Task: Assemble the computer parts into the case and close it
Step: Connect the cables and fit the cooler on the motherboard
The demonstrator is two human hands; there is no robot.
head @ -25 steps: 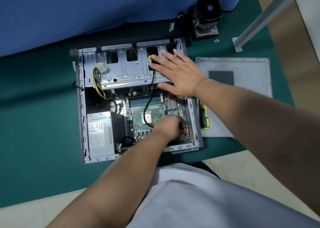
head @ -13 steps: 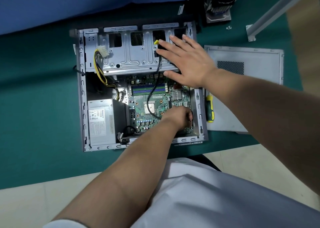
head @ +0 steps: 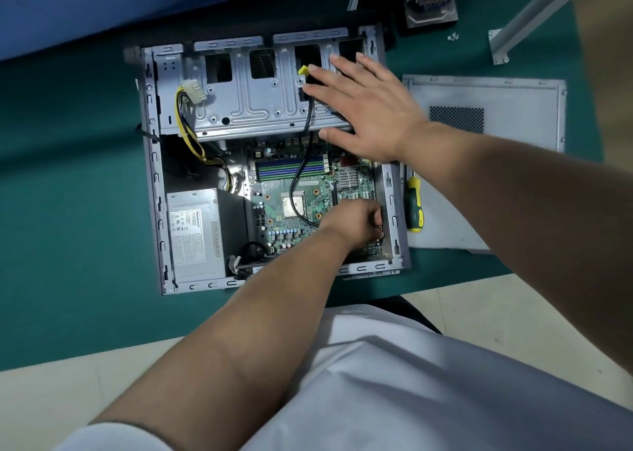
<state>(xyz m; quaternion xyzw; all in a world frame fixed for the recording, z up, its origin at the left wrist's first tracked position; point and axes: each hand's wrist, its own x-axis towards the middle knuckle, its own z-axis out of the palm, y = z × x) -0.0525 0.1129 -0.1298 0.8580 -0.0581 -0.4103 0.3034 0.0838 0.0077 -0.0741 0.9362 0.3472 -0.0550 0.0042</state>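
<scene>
right hand (head: 370, 111) laid flat, fingers spread, on drive cage (head: 253, 105) | left hand (head: 356, 224) curled, contents unclear, over motherboard (head: 308, 194) | risk: board pins bent if connector is forced misaligned

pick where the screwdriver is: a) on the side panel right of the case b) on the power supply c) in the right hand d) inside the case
a: the screwdriver lies on the side panel, just outside the case wall, with neither hand touching it.
</scene>
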